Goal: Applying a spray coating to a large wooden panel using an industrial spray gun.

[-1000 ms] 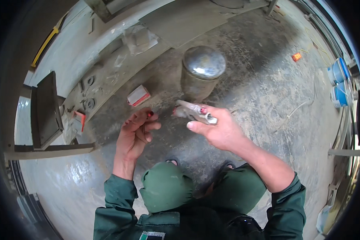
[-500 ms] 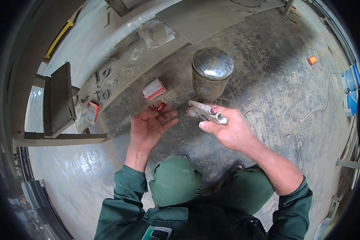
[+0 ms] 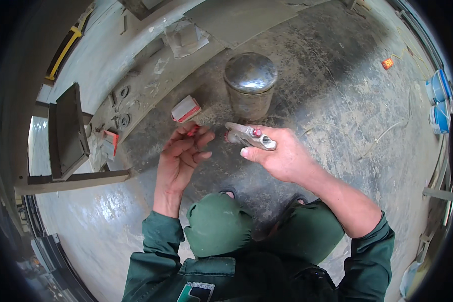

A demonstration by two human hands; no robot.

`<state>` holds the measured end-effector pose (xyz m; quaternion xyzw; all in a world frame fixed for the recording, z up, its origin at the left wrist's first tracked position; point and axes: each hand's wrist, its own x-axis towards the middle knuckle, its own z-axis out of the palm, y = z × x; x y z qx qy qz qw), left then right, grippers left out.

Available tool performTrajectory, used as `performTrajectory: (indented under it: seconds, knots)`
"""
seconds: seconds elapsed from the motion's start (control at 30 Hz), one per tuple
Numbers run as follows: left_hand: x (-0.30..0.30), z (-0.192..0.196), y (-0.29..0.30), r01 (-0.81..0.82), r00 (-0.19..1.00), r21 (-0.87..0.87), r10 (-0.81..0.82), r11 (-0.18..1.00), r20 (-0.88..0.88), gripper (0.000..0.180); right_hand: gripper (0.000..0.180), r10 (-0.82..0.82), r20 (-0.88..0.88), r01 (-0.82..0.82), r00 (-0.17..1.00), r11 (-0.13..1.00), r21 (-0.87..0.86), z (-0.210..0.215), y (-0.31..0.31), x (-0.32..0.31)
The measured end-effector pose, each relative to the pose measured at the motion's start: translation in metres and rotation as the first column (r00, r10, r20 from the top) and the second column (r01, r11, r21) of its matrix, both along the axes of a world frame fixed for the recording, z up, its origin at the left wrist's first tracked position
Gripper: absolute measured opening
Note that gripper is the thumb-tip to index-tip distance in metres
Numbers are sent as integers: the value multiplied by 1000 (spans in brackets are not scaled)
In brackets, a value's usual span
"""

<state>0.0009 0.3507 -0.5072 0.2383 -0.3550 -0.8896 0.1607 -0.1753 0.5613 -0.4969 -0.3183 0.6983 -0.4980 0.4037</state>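
Observation:
My left hand (image 3: 176, 158) is raised with the palm toward me, its fingers curled around a small red part (image 3: 193, 131). The fingers hide most of that part, so its exact kind cannot be made out. My right hand (image 3: 287, 157) grips a silver metal piece (image 3: 250, 137) with small red fittings and an opening at its near end. The thumb presses it from below, and its far end points toward the left hand. A gap separates the two hands. Just beyond the left hand, a small red-and-white box (image 3: 185, 108) lies on the floor.
A round metal canister (image 3: 250, 75) with a shiny domed lid stands ahead. To the left are a low, dusty ledge (image 3: 151, 95) with metal rings and a dark metal box (image 3: 65, 133). Blue buckets (image 3: 440, 117) and a thin hose (image 3: 387, 142) are at right.
My left fingers have curled in around the red part, which lay on the opened hand before. The right hand keeps its hold on the metal piece. The view has shifted slightly.

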Motion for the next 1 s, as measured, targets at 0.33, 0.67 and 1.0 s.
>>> performTrajectory:
  seconds: [0.33, 0.67, 1.0]
  knots:
    - [-28, 80, 26, 77, 979, 94, -57, 993, -197, 41, 48, 60, -146, -35, 987, 985, 171, 12, -6, 1]
    - [-72, 92, 75, 218, 944, -522, -314, 824, -101, 23, 43, 132, -171, -81, 976, 957, 278, 31, -7, 6]
    - [-87, 70, 91, 315, 938, -712, -318, 627, 136, 28, 26, 121, -180, -60, 976, 948, 312, 36, -2, 3]
